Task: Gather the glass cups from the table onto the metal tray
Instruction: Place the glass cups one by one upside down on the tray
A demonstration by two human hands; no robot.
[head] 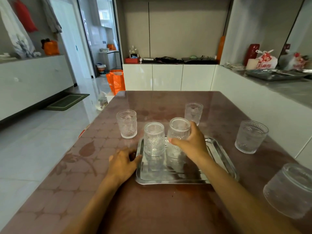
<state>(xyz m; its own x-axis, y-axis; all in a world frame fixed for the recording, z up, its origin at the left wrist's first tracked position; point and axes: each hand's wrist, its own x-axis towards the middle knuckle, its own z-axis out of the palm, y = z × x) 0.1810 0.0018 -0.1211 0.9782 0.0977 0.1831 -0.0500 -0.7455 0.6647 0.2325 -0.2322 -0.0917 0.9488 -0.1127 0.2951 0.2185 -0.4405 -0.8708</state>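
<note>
A shiny metal tray [221,159] lies on the brown table in front of me. One embossed glass cup [154,139] stands upside down on the tray's far left corner. My right hand [190,142] is wrapped around a second upside-down glass cup [179,129], held tilted just over the tray's far edge. My left hand [123,163] rests on the table, fingertips against the tray's left rim. Off the tray stand a cup [127,124] at the far left, a cup [193,112] behind my right hand, a cup [250,136] at the right and a cup [290,190] at the near right.
The table [168,208] butts against a white counter [270,98] on the right, which carries a grey tray, a red vase and a bag. An orange bag [116,81] stands on the floor past the table's far left corner. White cabinets line the back wall.
</note>
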